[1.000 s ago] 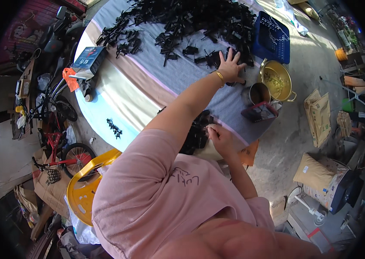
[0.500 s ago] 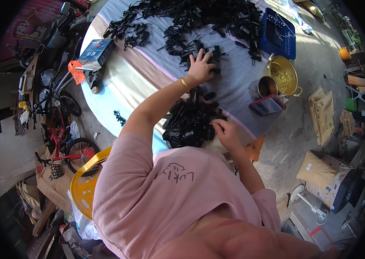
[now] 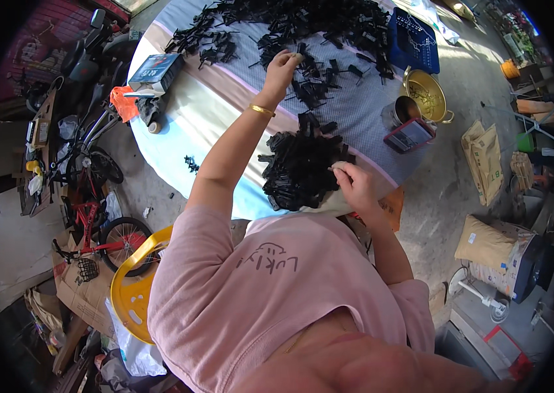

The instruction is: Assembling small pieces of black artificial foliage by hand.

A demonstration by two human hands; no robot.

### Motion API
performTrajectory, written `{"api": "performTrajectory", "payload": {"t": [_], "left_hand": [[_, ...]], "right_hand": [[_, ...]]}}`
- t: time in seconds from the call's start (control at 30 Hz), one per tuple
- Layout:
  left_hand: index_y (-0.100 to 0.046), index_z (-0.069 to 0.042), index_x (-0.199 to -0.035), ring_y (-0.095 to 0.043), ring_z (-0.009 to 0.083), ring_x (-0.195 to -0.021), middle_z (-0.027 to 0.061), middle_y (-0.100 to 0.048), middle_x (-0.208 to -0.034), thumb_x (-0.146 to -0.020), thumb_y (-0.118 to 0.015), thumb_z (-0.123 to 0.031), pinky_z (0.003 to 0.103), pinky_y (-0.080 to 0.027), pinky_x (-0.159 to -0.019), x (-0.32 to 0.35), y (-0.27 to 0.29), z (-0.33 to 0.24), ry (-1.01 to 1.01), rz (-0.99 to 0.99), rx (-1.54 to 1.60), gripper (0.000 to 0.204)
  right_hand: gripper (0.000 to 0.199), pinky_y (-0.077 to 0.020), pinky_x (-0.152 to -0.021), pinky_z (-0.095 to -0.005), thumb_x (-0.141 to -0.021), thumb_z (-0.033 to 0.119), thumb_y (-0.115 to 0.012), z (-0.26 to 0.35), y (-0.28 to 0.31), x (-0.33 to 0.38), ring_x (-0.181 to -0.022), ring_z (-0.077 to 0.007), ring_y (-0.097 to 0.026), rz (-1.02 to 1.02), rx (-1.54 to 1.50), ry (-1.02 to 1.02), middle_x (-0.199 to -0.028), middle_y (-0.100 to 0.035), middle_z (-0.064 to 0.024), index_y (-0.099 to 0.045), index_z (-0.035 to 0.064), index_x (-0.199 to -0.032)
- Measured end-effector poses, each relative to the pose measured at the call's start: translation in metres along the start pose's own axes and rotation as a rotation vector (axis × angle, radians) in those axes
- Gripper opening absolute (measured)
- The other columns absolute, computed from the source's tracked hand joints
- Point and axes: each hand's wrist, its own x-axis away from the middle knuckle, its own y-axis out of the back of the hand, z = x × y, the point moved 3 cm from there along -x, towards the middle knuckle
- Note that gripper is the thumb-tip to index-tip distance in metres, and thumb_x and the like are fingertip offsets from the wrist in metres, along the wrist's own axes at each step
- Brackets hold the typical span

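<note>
Since half a second back, your left hand [image 3: 282,64] has slid a bit further up the counter [image 3: 218,105], off the near cluster and into the scattered small black plastic clips [image 3: 309,85] lying mid-cloth. Its fingers are pinched together at the tips on one or two of those clips, though it's too small to tell exactly how many you've got. You're wearing a thin gold bangle [image 3: 262,110] on that wrist. Your right hand [image 3: 354,183] is parked at the near edge of the counter, fingers curled, touching the right side of the big heap of black plastic pieces [image 3: 303,167]; I can't tell whether it's actually gripping a piece or just resting there. That heap sits right in front of you, between your two arms, and a much bigger spread of the same black parts [image 3: 303,19] covers the far end of the cloth. Off to your right on the counter you've got a shallow brass-coloured metal bowl [image 3: 425,95], a small round metal tin [image 3: 404,110] just beside it, a phone in a red case [image 3: 409,135] touching the tin, and a blue plastic crate [image 3: 413,40] further back. Over on the left edge there's a blue cardboard box [image 3: 154,69].
</note>
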Motion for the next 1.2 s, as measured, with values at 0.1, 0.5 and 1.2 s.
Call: {"api": "performTrajectory", "payload": {"t": [0.1, 0.5, 1.2], "left_hand": [[-0.059, 0.001, -0.100, -0.051, 0.0097, -0.097, 0.0051, -0.059, -0.102, -0.085, -0.056, -0.023, 0.020, -0.035, -0.085, 0.036, -0.012, -0.030, -0.159, 0.011, -0.039, 0.029], [-0.029, -0.004, -0.133, -0.053, 0.0126, -0.090, 0.0067, -0.053, -0.100, -0.085, -0.049, -0.009, 0.027, -0.044, -0.082, 0.213, -0.084, -0.035, 0.333, 0.158, 0.475, 0.052], [-0.045, 0.000, -0.102, -0.056, 0.0093, -0.085, 0.0049, -0.056, -0.094, -0.079, -0.060, 0.003, 0.024, -0.049, -0.078, 0.235, -0.062, -0.058, 0.144, 0.154, 0.168, 0.028]], "right_hand": [[0.014, -0.0414, -0.049, -0.0244, -0.078, 0.009, -0.063, 0.007, 0.011, -0.007, -0.053, -0.0119, -0.053, -0.069, -0.033, 0.043, -0.065, -0.059, -0.0059, -0.060, 0.0007, -0.088], [0.011, -0.0444, -0.049, -0.0237, -0.072, 0.005, -0.068, 0.012, 0.057, -0.040, -0.056, -0.0159, -0.056, 0.057, -0.188, 0.518, -0.069, -0.057, -0.0071, -0.061, 0.0009, -0.080], [0.015, -0.0289, -0.047, -0.0146, -0.089, 0.013, -0.051, -0.005, 0.034, -0.031, -0.054, -0.0001, -0.040, 0.511, -0.555, -0.216, -0.066, -0.053, 0.0024, -0.060, 0.0001, -0.090]]}}
